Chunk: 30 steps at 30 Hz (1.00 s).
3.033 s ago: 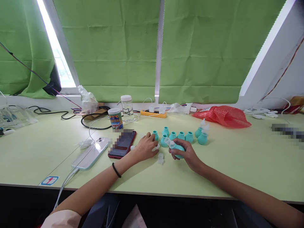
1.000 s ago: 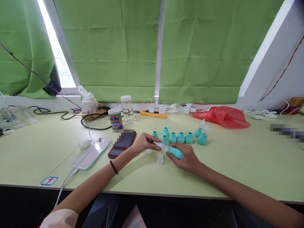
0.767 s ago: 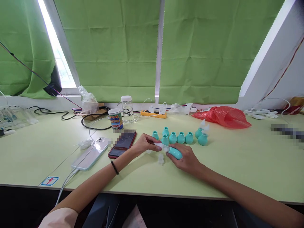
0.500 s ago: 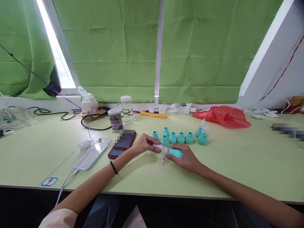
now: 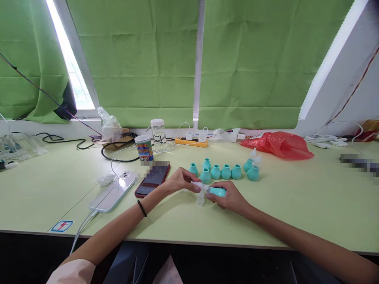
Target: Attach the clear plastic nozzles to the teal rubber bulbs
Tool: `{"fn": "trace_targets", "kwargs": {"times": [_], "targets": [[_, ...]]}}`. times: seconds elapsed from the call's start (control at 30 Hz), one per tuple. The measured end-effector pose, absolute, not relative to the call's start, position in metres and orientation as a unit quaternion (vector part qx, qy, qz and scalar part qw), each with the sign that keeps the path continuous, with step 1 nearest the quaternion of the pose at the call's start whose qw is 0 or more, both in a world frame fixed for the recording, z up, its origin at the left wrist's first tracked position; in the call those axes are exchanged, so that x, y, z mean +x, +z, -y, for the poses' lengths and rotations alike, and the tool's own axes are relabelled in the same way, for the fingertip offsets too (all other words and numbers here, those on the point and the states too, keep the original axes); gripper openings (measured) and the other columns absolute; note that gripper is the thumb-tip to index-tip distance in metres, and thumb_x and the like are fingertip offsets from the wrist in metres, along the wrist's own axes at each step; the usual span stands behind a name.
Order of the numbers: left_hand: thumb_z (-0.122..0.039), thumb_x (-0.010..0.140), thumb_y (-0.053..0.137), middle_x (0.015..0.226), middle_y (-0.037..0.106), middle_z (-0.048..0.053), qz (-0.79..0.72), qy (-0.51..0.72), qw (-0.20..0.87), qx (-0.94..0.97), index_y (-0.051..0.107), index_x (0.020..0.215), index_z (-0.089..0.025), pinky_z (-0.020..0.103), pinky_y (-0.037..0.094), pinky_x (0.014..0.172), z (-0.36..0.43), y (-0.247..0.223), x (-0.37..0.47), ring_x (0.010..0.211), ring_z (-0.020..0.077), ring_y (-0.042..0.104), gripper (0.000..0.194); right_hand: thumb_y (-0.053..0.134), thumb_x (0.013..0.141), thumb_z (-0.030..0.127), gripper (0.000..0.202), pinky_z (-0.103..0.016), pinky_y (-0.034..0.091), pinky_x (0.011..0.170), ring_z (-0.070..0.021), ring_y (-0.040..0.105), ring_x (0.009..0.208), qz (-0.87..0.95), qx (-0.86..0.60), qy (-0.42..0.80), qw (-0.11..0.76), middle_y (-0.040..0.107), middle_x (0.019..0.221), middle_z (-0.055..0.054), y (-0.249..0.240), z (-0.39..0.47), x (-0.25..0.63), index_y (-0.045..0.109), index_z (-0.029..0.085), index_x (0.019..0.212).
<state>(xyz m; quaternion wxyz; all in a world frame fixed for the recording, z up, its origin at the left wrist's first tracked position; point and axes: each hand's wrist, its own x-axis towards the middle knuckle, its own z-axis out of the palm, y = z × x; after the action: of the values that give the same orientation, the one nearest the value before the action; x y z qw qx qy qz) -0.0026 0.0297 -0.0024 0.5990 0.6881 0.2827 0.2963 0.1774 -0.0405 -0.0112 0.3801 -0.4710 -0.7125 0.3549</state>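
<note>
- My left hand (image 5: 182, 180) pinches a small translucent tip (image 5: 196, 184) between thumb and fingers, just above the table (image 5: 296, 205).
- My right hand (image 5: 233, 196) is wrapped around a teal bulb (image 5: 217, 191), which lies on its side in my grip with its neck end toward my left hand.
- My hands are near each other, apart by only a narrow gap; a translucent fitting (image 5: 205, 188) sits in it, at the bulb's neck end (I can't tell whether the tip is touching it or just in front of it).
- Below that gap, another translucent piece (image 5: 201, 200) lies on the table.
- Just beyond my hands stand six upright bulbs (image 5: 226, 172), open mouths up, four of them roughly in a line.
- To their right are two capped bulbs (image 5: 253, 173), close together, with clear pointed tops.
- Left of my left hand lies a phone in a red case (image 5: 152, 180), and farther left a pale phone (image 5: 114, 191) with a white cable (image 5: 89, 217) at its near end.
</note>
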Motion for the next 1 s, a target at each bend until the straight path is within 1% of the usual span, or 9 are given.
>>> {"fn": "trace_targets", "kwargs": {"times": [0.23,0.5,0.6,0.73,0.87,1.0], "targets": [[-0.017,0.042,0.073,0.068,0.063,0.004,-0.297,0.306,0.604,0.673,0.065,0.068,-0.009,0.023,0.045,0.057,-0.030,-0.007,0.000,0.059,0.0113,0.055,0.029,0.058,0.062,0.041,0.028,-0.018,0.031,0.032,-0.0048,0.036,0.034,0.666,-0.478,0.430,0.377,0.046,0.047,0.003,-0.009,0.041,0.175,0.054,0.014,0.059],[-0.023,0.042,0.073,0.071,0.064,0.007,-0.310,0.304,0.597,0.675,0.064,0.068,-0.007,0.027,0.047,0.060,-0.028,-0.005,0.001,0.061,0.0149,0.057,0.033,0.060,0.059,0.041,0.030,-0.017,0.030,0.031,-0.0040,0.037,0.034,0.646,-0.480,0.463,0.371,0.046,0.047,0.004,-0.012,0.038,0.177,0.052,0.013,0.057],[-0.023,0.043,0.073,0.070,0.064,0.006,-0.301,0.303,0.617,0.661,0.063,0.068,-0.007,0.029,0.049,0.062,-0.027,-0.005,0.001,0.060,0.0148,0.058,0.031,0.060,0.059,0.043,0.031,-0.017,0.028,0.030,-0.0038,0.037,0.034,0.635,-0.470,0.489,0.370,0.046,0.047,0.003,-0.013,0.037,0.177,0.052,0.013,0.056],[-0.027,0.046,0.072,0.065,0.063,0.005,-0.309,0.318,0.630,0.637,0.063,0.069,-0.007,0.032,0.050,0.063,-0.026,-0.007,0.005,0.057,0.0137,0.058,0.031,0.059,0.062,0.041,0.029,-0.016,0.022,0.030,-0.0024,0.036,0.032,0.576,-0.459,0.571,0.362,0.046,0.049,0.003,-0.013,0.035,0.179,0.051,0.013,0.059],[-0.033,0.053,0.068,0.057,0.059,0.003,-0.321,0.335,0.609,0.643,0.063,0.075,-0.006,0.029,0.051,0.059,-0.025,-0.008,0.008,0.052,0.0107,0.056,0.035,0.053,0.068,0.041,0.028,-0.014,0.017,0.030,-0.0017,0.036,0.032,0.478,-0.453,0.668,0.346,0.046,0.050,0.003,-0.011,0.033,0.180,0.050,0.013,0.066],[-0.036,0.062,0.061,0.057,0.057,0.004,-0.286,0.362,0.610,0.645,0.062,0.068,-0.004,0.025,0.049,0.053,-0.024,-0.005,0.010,0.051,0.0096,0.053,0.032,0.045,0.073,0.041,0.029,-0.014,0.018,0.030,-0.0022,0.038,0.032,0.424,-0.423,0.725,0.341,0.047,0.051,0.002,-0.007,0.033,0.181,0.051,0.013,0.073]]}}
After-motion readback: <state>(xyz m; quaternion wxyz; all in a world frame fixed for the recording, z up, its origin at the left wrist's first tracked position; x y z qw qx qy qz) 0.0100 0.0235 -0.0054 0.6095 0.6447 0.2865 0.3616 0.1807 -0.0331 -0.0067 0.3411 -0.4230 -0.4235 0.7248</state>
